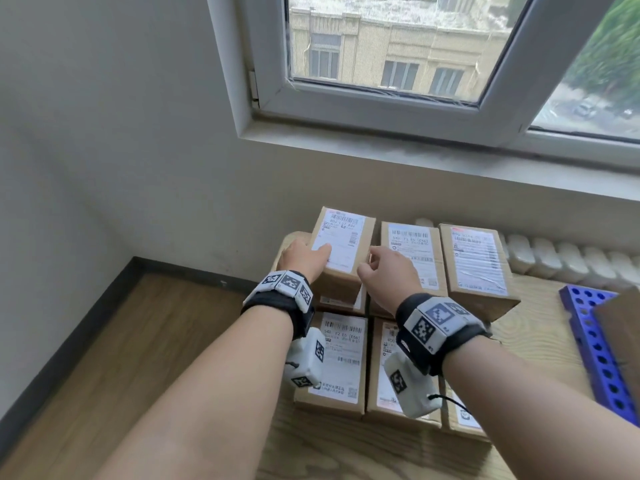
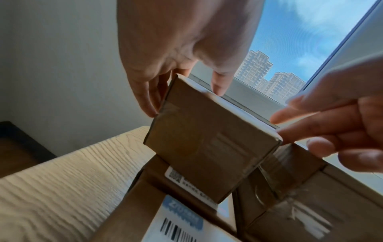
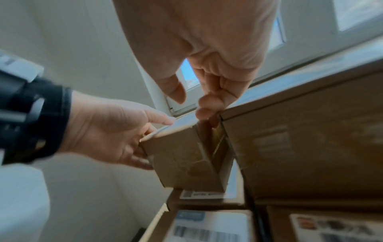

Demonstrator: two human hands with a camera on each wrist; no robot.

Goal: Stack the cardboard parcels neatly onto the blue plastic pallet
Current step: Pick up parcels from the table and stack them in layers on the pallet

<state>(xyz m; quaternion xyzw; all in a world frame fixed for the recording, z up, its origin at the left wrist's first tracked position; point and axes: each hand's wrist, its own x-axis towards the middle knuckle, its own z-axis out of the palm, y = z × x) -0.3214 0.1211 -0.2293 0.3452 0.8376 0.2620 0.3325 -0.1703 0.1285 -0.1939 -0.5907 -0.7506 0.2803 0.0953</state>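
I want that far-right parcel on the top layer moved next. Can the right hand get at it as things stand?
Probably not right away: the right hand is busy at the right side of the top-left parcel, which the left hand also holds. The far-right parcel itself lies uncovered, with nothing on top.
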